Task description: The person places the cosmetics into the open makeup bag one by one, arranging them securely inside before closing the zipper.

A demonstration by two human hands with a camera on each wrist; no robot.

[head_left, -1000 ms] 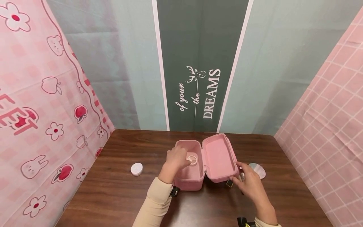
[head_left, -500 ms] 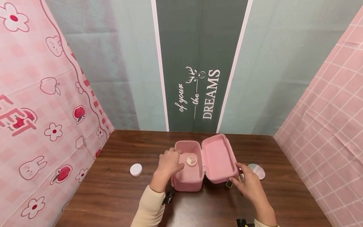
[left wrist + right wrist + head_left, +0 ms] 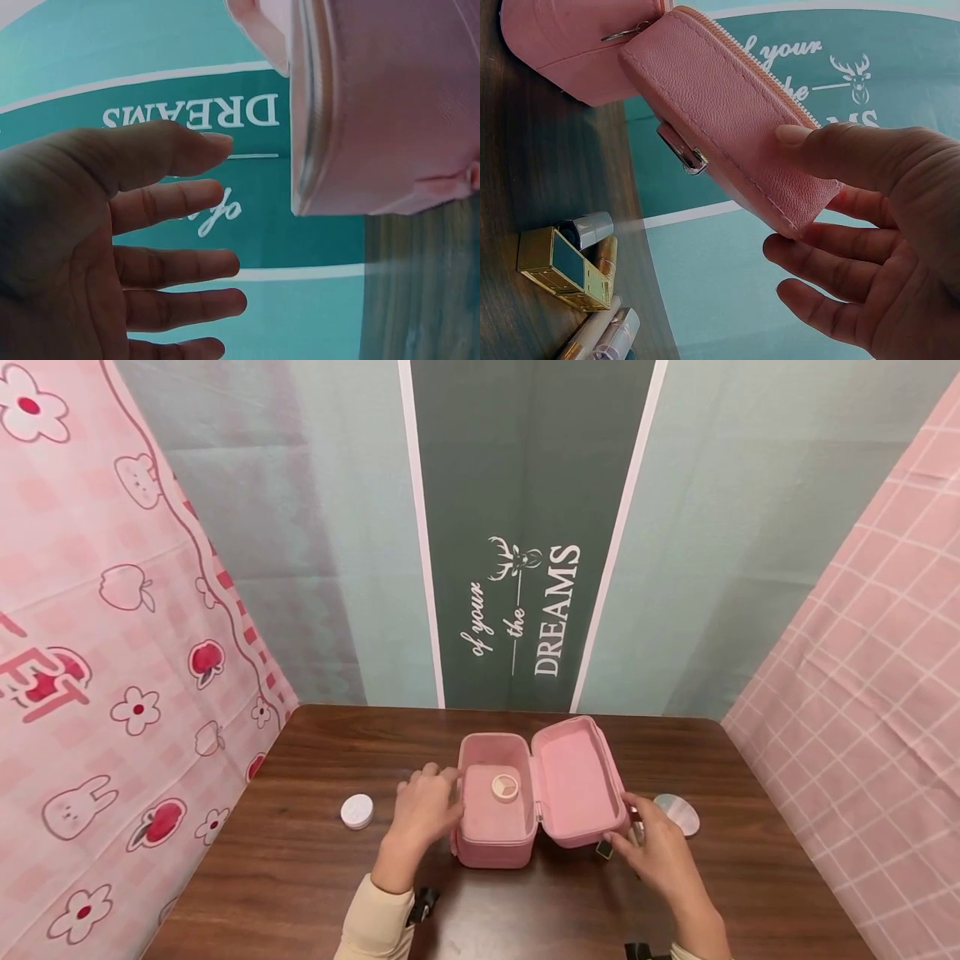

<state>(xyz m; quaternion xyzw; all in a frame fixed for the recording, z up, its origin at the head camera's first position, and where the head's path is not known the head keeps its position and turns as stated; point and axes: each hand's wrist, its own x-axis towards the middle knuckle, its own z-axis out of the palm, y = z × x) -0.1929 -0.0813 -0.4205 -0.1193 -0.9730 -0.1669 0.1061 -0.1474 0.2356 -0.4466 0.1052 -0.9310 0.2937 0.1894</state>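
A pink zip-up cosmetic case (image 3: 497, 855) stands on the table with its lid (image 3: 581, 781) swung out to the right. Inside its base lies a small round pale item (image 3: 506, 787) divided into segments, like a compact. My left hand (image 3: 423, 806) is beside the case's left wall. In the left wrist view its fingers (image 3: 180, 268) are spread and nearly straight, holding nothing, apart from the case. My right hand (image 3: 660, 843) grips the lid's right edge, the thumb on one face and fingers behind. The zip and stitching of the lid (image 3: 712, 112) show in the right wrist view.
A round white lidded tub (image 3: 357, 811) sits left of the case. A flat pale disc (image 3: 677, 815) lies behind my right hand. Under the lid are a gold box (image 3: 562, 270) and several tube-like cosmetics (image 3: 615, 337). Fabric hangs behind the table (image 3: 330, 752).
My left hand has drawn back out of the case to its left side, leaving the round item inside in view. My right hand keeps its hold on the lid.
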